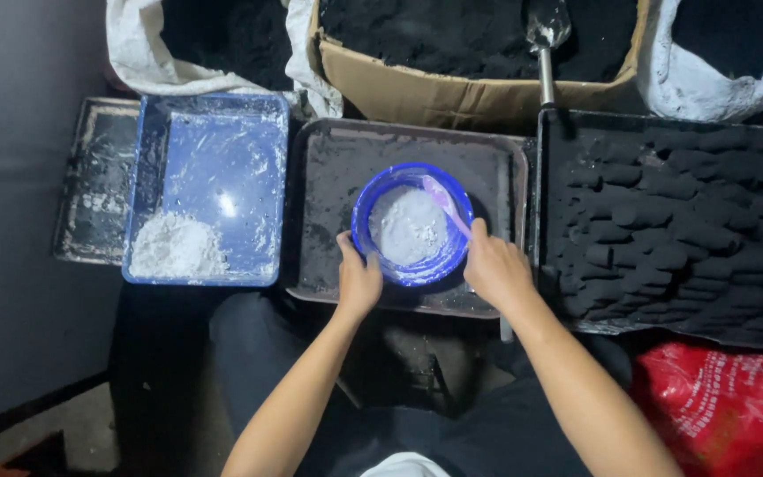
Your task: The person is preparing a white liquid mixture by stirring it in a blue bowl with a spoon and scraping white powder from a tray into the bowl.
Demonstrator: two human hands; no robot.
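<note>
A red printed plastic bag (735, 406) lies lower right; a brown cardboard box (417, 88) stands top centre

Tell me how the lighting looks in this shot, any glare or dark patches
Head view: dim overall, the light falling mainly on the centre. A small bright glare spot sits on the blue tray; the white powder in the blue bowl looks slightly washed out. The black pieces on the dark tray at right merge into shadow, and the frame's lower corners are murky. Left hand and right hand stay reasonably sharp.

A blue bowl (411, 224) of white powder (406, 226) is steadied at its rim by the left hand (358, 279), while a pale spoon (446, 205) is held in it by the right hand (496, 270), above a dusty dark tray (328, 177).
</note>
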